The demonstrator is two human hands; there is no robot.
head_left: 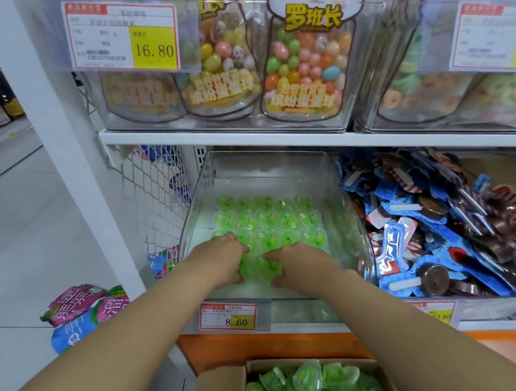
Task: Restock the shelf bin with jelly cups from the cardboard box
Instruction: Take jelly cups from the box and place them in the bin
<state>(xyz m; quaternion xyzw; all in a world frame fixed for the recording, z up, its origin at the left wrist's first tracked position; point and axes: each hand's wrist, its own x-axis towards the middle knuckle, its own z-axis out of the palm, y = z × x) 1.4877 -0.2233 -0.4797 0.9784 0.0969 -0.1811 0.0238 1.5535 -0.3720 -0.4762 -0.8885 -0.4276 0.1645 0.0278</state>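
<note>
Jelly cups [266, 224] lying flat in clear bin [350, 234]; left hand [229, 260] and right hand [294, 265] cupping a green cluster, fingers curled, apparently setting them down tidily; box [221, 388] below, well stocked.

Jelly cups [266, 224] in bin [353, 235]; box [221, 388] below.
</note>
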